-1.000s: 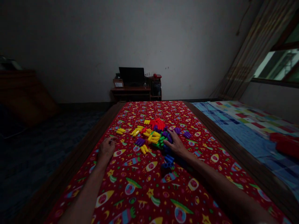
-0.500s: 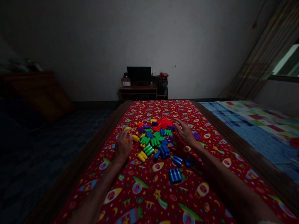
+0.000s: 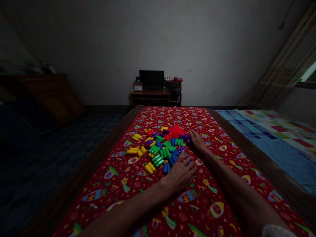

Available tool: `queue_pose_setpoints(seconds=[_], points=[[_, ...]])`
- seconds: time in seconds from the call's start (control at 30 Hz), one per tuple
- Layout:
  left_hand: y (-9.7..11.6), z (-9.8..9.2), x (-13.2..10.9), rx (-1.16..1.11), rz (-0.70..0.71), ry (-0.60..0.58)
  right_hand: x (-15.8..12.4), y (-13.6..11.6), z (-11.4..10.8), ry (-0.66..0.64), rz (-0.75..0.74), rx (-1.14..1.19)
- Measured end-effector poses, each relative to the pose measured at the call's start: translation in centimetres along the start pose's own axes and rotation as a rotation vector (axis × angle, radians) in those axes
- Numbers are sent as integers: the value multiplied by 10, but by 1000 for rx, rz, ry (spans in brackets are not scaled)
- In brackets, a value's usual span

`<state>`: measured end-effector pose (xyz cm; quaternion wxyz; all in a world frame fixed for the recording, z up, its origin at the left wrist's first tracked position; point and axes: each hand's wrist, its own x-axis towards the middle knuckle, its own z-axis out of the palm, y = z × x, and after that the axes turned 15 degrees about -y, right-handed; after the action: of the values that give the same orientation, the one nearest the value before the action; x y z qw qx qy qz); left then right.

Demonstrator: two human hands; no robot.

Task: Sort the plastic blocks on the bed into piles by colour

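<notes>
Over the near right side of the pile lies my left hand (image 3: 181,174), palm down with fingers spread. Its fingers cover some of the blue ribbed plastic blocks (image 3: 173,159). My right hand (image 3: 197,141) rests on its edge at the pile's right side, fingers stretched forward. Its inner side is against a purple block (image 3: 188,138). Green blocks (image 3: 165,152) fill the middle of the pile, and red ones (image 3: 176,131) are heaped at the back. Yellow blocks (image 3: 133,150) are scattered along the left.
A red patterned cloth (image 3: 118,197) covers the long table, whose dark wooden edge (image 3: 108,141) shows at the left. Right of it stands a bed (image 3: 266,144) with a blue checked cover. By the far wall are a monitor (image 3: 151,79) and a desk (image 3: 150,93).
My left hand has crossed from the yellow blocks to the blue ones, which are now closer to the pile. The separate purple block at the right has moved left against the pile with my right hand.
</notes>
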<state>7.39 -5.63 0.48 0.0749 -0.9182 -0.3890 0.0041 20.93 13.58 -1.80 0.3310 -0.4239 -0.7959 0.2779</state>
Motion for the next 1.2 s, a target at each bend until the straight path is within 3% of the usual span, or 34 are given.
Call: queue_pose_setpoints(seconds=[0.2,0.4,0.57,0.73,0.83,1.0,1.1,1.2], points=[[-61,1,-24,89,-144,-7,49,-40,51,-172,30,175],[-105,-1,-57,95,-268,80,48,-83,85,-359,-104,277],[-144,-6,-80,-11,-446,213,51,-105,84,-408,-247,273],[-175,-12,-112,-158,-526,400,84,-81,57,-207,-172,2],[-183,-9,-150,-191,-625,439,101,-58,46,-221,-82,-163],[-177,23,-207,-312,-1010,313,104,-48,58,-381,-98,-176],[-174,45,-209,-519,-1045,318,95,-63,77,-428,-120,-50],[-176,51,-190,-633,-978,385,82,-82,95,-485,-148,68]])
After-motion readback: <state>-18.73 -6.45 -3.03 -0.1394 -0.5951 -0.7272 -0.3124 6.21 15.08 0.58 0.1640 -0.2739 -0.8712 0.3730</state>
